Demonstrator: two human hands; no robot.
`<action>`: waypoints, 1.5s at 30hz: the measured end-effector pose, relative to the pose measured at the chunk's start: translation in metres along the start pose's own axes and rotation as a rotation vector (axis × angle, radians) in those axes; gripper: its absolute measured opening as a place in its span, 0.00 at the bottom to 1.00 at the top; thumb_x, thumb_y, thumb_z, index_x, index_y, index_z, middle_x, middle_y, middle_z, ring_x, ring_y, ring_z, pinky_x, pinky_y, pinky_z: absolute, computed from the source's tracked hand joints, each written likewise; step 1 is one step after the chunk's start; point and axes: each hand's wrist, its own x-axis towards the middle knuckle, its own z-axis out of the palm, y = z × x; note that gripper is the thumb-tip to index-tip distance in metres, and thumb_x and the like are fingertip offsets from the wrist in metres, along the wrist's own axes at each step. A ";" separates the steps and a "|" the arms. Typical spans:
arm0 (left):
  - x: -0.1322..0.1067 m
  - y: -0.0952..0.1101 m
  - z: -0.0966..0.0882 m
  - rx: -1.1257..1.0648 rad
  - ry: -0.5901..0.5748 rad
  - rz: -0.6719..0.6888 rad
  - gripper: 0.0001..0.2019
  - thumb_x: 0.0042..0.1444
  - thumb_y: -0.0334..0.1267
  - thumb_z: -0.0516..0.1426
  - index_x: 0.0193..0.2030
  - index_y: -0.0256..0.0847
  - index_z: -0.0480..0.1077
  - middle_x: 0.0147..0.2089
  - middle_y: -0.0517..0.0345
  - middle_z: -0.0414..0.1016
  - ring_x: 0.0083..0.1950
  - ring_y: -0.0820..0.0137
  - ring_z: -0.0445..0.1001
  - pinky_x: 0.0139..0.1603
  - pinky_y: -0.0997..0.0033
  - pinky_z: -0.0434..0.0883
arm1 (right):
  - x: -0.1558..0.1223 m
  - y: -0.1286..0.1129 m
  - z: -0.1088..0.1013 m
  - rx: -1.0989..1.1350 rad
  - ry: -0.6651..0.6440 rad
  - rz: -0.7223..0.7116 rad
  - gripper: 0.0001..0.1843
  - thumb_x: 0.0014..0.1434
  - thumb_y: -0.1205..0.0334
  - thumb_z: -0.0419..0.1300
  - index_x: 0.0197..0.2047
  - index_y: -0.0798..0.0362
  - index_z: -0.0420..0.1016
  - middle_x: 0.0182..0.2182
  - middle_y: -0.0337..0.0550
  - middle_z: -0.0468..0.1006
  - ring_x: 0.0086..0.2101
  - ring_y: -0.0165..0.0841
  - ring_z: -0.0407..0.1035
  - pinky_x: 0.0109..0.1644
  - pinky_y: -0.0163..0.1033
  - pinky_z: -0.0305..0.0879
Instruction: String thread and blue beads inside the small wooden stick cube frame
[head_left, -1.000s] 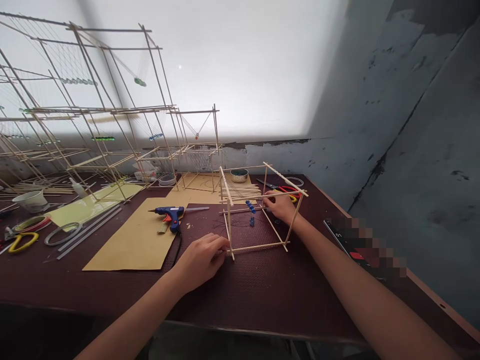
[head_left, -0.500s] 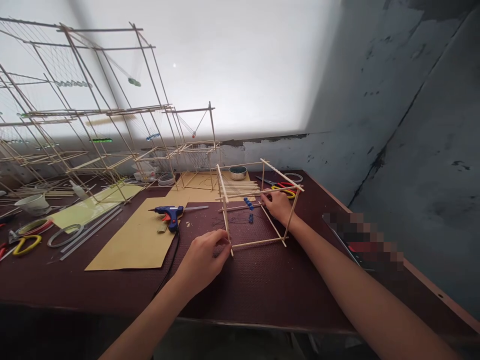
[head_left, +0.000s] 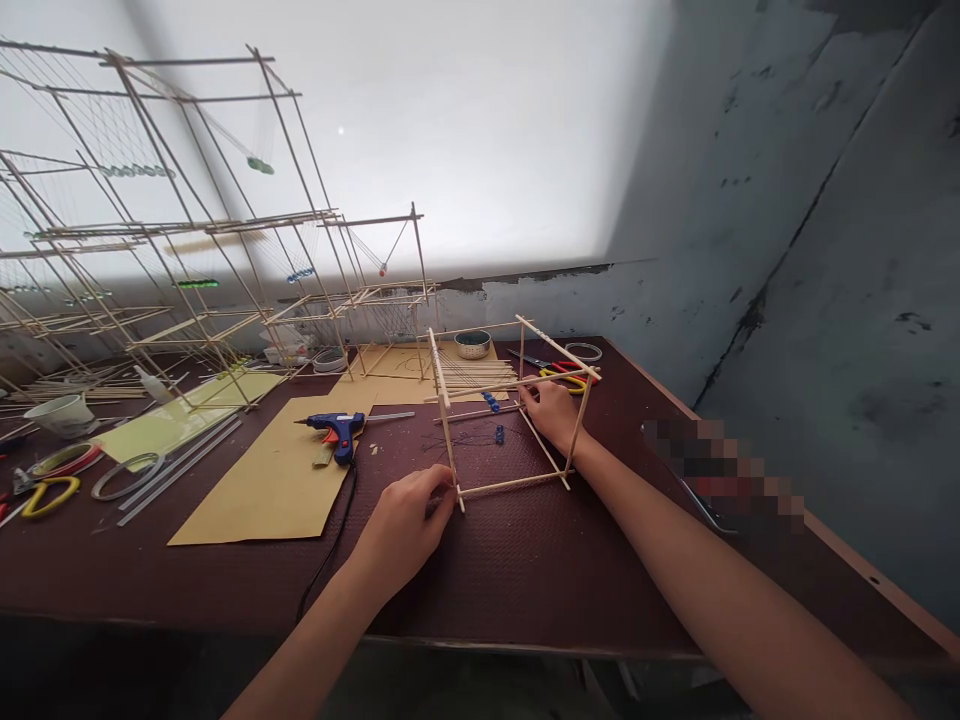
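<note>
A small cube frame of thin wooden sticks (head_left: 517,484) stands on the dark red table (head_left: 525,580). My left hand (head_left: 409,525) is closed, pinching the frame's near left bottom corner. My right hand (head_left: 551,412) reaches inside the frame with fingers closed on a loose stick (head_left: 469,414) that lies across it at mid height. Blue beads (head_left: 492,403) hang on threads inside the frame, close to my right fingers.
A blue glue gun (head_left: 339,430) lies on a tan cardboard sheet (head_left: 262,490) to the left, its cord running toward me. Large stick frameworks (head_left: 187,250) fill the back left. Scissors (head_left: 562,375), a small bowl (head_left: 472,344), tape rolls (head_left: 127,475) and a blurred item (head_left: 720,465) lie around.
The view has shifted slightly, so the frame and both hands sit a little more to the left and higher. Both hands keep the same holds on the frame and stick.
</note>
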 end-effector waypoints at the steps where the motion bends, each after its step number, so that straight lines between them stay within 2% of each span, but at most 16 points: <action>1: 0.000 0.000 0.000 0.010 0.001 0.003 0.05 0.66 0.35 0.51 0.39 0.44 0.67 0.38 0.59 0.77 0.40 0.67 0.76 0.40 0.70 0.68 | 0.000 0.000 0.000 0.000 -0.003 0.000 0.16 0.67 0.60 0.53 0.47 0.56 0.81 0.36 0.52 0.84 0.39 0.43 0.78 0.44 0.39 0.67; 4: -0.001 0.000 0.000 0.027 0.003 0.015 0.05 0.66 0.34 0.51 0.38 0.44 0.66 0.37 0.59 0.77 0.38 0.67 0.76 0.38 0.70 0.67 | 0.000 0.000 0.000 0.003 -0.009 -0.001 0.17 0.68 0.59 0.52 0.48 0.56 0.81 0.35 0.52 0.84 0.39 0.43 0.78 0.43 0.39 0.67; 28: 0.001 -0.003 0.003 0.010 -0.001 0.010 0.05 0.66 0.34 0.52 0.39 0.44 0.68 0.39 0.59 0.78 0.40 0.67 0.76 0.41 0.71 0.68 | -0.003 -0.004 -0.001 -0.005 0.005 0.030 0.18 0.67 0.58 0.52 0.48 0.56 0.81 0.37 0.52 0.84 0.40 0.42 0.78 0.41 0.38 0.65; 37: 0.002 -0.005 0.003 0.009 -0.029 -0.021 0.04 0.66 0.35 0.52 0.38 0.44 0.67 0.38 0.60 0.77 0.40 0.67 0.75 0.40 0.70 0.66 | -0.003 -0.003 0.001 -0.025 0.015 0.046 0.17 0.67 0.58 0.53 0.48 0.55 0.81 0.36 0.50 0.84 0.39 0.42 0.78 0.39 0.38 0.64; 45: 0.003 -0.005 0.002 0.018 -0.045 0.005 0.05 0.67 0.35 0.51 0.39 0.44 0.67 0.39 0.60 0.77 0.39 0.67 0.74 0.39 0.70 0.65 | -0.003 -0.002 0.004 -0.032 0.030 0.041 0.17 0.67 0.58 0.53 0.47 0.55 0.81 0.37 0.51 0.84 0.39 0.42 0.77 0.38 0.37 0.63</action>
